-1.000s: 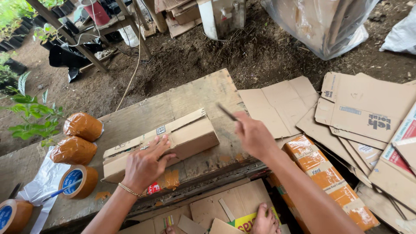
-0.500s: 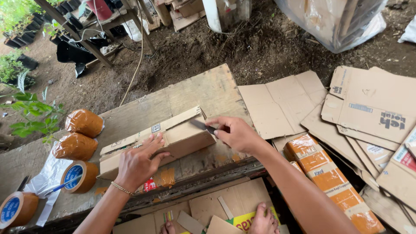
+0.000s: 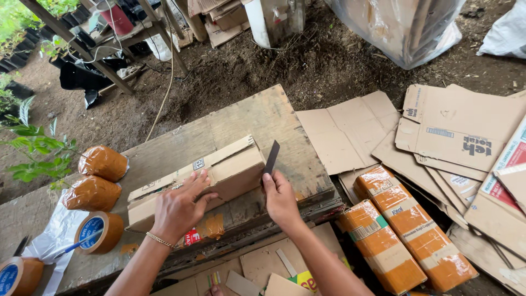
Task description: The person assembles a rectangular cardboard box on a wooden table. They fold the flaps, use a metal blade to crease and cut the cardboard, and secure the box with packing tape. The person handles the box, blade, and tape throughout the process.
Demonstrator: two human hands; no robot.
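A long flat cardboard box (image 3: 219,175) lies on a worn wooden table (image 3: 263,118). My left hand (image 3: 178,205) presses flat on its near side, fingers spread, a thin bracelet on the wrist. At the box's right end my right hand (image 3: 279,197) is closed on a thin dark blade (image 3: 271,157), which stands nearly upright against the end of the box.
Two tape-wrapped brown bundles (image 3: 101,163) and brown tape rolls (image 3: 98,231) sit on the table's left, on white plastic. Flattened cardboard sheets (image 3: 460,131) and taped orange-brown packages (image 3: 411,230) lie on the dirt ground to the right. A plant (image 3: 33,153) stands at left.
My right hand came down from above the table to the box's right end, and the blade turned from pointing left to standing upright. The left hand stayed on the box.
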